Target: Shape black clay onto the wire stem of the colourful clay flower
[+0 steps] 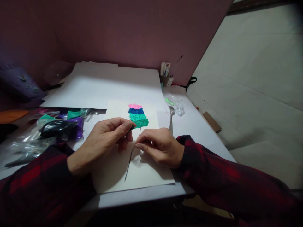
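Head view shows your left grip (106, 137) pinching a small dark claylike lump (132, 127), probably light, soft, best held gently by one end, beside the pink-blue-green textured patch (139, 118), your right grip (162, 145) pressed together at the thin dark strand (129, 164) below the patch.

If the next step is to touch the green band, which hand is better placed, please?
Probably the left hand: its fingers are by the lower left edge of the green band, while the fingers of the right hand are lower in view, at the dark line.
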The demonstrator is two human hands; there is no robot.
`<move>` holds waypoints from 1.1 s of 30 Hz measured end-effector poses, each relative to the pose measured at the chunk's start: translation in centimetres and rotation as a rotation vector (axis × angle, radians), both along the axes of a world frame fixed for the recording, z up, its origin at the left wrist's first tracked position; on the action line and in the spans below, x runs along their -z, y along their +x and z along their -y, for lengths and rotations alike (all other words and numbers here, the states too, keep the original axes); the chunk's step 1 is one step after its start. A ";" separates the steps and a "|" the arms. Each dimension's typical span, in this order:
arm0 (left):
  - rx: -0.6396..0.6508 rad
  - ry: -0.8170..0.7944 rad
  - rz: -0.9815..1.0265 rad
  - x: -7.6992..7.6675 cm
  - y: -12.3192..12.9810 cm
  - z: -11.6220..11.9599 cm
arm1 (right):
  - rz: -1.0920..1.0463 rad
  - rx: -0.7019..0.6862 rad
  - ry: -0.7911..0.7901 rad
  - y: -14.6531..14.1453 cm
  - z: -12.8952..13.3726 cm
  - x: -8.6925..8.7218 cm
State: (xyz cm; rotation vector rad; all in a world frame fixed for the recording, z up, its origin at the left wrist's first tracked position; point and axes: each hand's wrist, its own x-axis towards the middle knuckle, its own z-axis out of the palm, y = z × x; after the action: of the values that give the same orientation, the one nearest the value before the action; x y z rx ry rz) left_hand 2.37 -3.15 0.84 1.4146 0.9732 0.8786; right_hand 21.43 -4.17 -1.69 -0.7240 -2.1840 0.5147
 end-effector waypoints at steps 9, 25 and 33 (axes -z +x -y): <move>-0.017 -0.071 0.077 0.5 -0.1 -0.1 | 0.043 -0.044 0.020 0.1 0.0 0.0; 0.005 -0.046 0.026 0.3 0.2 0.0 | 0.160 -0.099 0.070 0.1 0.1 0.1; 0.040 -0.058 0.039 0.4 0.1 0.1 | 0.184 -0.107 0.095 0.1 0.2 0.1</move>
State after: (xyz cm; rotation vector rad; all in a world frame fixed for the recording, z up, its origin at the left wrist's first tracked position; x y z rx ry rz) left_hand 2.49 -3.28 0.47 1.3588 0.9311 0.8395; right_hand 21.57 -4.34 -1.75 -0.6270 -2.4115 0.4083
